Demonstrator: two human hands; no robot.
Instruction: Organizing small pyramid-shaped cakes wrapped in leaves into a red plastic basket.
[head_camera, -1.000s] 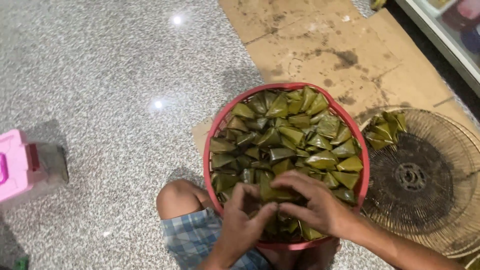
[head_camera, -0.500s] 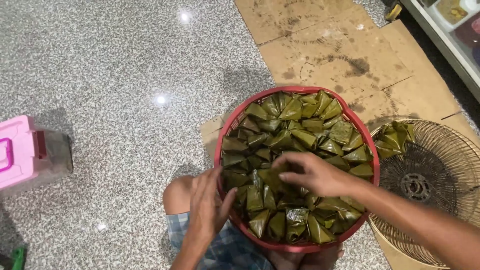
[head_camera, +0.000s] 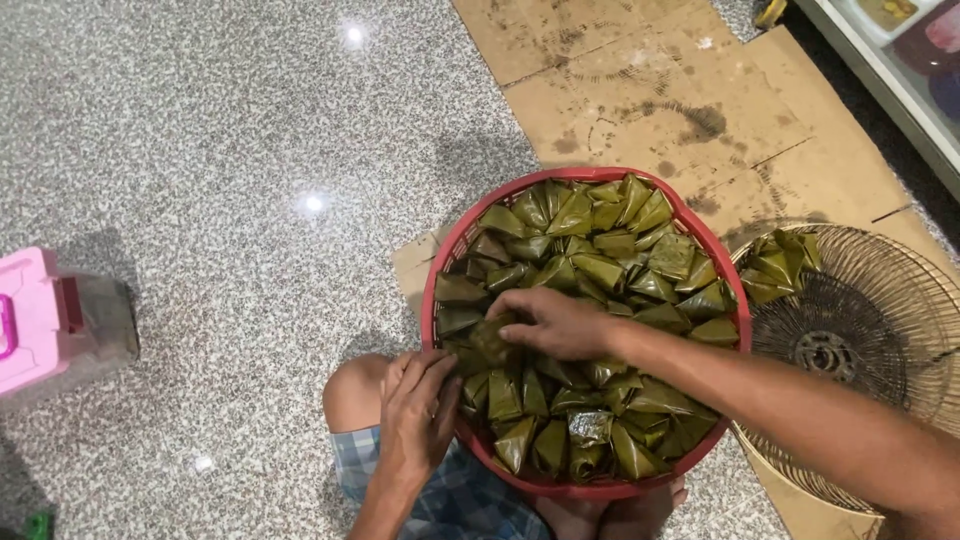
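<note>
Head view: a person seated on a speckled stone floor (head_camera: 200, 120) works over a round red basket (head_camera: 446, 262) packed with leaf-wrapped parcels (head_camera: 600, 270), seen from above at centre frame.
Right hand: the right hand (head_camera: 555, 322) reaches in from the lower right of the frame, palm down on the parcels at the basket's left-centre, fingers curled over one dark green parcel (head_camera: 490, 338); whether it is gripped or only pressed cannot be told.
Left hand: the left hand (head_camera: 418, 405) lies at the basket's lower left rim, fingers together and bent over the edge, fingertips touching the parcels just inside; nothing can be seen clamped in it.
Parcels: green and brownish pyramids of folded leaf, packed tight in a single heap that fills the basket to its rim.
Basket position: it rests on the person's lap, above a bare knee (head_camera: 352, 392) and blue checked shorts (head_camera: 450, 495), partly over flattened brown cardboard (head_camera: 680, 90) in the upper right of the frame.
Right of the basket: a round wire fan guard (head_camera: 880, 290) lies flat, with a few more loose parcels (head_camera: 780, 262) on its upper left part.
Left edge of the frame: a pink plastic box (head_camera: 30, 310) stands on the floor, well apart from the basket.
</note>
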